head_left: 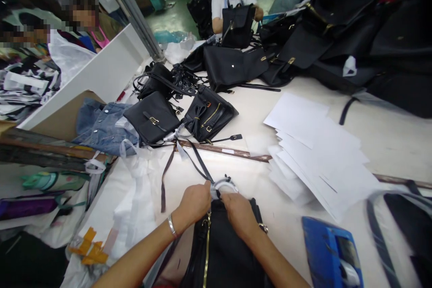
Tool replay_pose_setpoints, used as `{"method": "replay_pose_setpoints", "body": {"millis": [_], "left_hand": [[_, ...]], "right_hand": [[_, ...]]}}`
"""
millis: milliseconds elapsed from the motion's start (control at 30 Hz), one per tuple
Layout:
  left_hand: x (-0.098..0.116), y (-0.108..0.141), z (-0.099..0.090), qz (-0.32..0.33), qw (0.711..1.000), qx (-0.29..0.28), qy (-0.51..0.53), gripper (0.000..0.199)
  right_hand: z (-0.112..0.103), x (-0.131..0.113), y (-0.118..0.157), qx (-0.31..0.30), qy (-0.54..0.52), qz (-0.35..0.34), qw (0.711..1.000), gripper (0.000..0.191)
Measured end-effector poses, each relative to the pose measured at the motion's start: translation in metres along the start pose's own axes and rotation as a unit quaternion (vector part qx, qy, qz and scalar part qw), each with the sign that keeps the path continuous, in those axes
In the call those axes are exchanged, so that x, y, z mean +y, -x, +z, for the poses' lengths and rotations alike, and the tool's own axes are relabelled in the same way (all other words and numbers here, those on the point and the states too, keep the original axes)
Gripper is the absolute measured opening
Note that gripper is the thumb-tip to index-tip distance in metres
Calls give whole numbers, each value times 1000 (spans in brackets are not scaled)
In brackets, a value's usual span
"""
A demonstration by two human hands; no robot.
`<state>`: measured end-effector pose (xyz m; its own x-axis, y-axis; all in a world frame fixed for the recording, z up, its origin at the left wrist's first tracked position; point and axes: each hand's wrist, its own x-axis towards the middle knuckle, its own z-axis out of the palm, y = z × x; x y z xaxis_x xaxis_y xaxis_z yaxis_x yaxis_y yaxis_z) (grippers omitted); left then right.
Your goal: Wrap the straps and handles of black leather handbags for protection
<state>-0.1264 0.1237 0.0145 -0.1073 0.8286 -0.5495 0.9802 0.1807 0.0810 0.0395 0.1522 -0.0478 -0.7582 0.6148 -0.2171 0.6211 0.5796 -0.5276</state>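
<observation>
A black backpack [232, 252] with a gold zipper lies close in front of me, at the bottom middle. Its top handle [227, 184] is wrapped in whitish film. My left hand [192, 204], with a silver bracelet on the wrist, is closed at the left end of the handle, where a thin black strap [201, 160] runs up and away. My right hand [239, 213] pinches the top edge of the backpack by the handle's right base. The fingertips of both hands are close together, and what exactly lies between them is partly hidden.
White paper sheets [310, 144] lie fanned to the right, above a blue tool-like object [332, 252]. Further back are black bags [151, 117] and a large bag pile [354, 36]. A denim garment [104, 121] lies left. A co-worker [218, 2] across the table handles a backpack.
</observation>
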Motion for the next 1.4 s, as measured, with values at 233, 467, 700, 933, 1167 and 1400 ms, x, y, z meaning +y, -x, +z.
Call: {"method": "replay_pose_setpoints", "body": {"millis": [233, 467, 700, 933, 1167, 1400], "left_hand": [[1, -6, -8, 64, 997, -14, -28, 24], [10, -10, -11, 45, 998, -31, -38, 26], [17, -18, -3, 66, 995, -25, -64, 26], [21, -27, -2, 93, 993, -28, -68, 27], [40, -39, 6, 110, 991, -45, -60, 29], [54, -60, 19, 124, 988, -77, -47, 30]], "right_hand": [[9, 18, 1, 43, -129, 61, 989, 45], [26, 16, -8, 15, -203, 8, 979, 38], [24, 21, -1, 91, -239, 4, 967, 40], [11, 10, 9, 103, -111, 119, 981, 22], [20, 22, 15, 139, -222, 84, 961, 24], [32, 32, 19, 145, -231, 85, 958, 49]]}}
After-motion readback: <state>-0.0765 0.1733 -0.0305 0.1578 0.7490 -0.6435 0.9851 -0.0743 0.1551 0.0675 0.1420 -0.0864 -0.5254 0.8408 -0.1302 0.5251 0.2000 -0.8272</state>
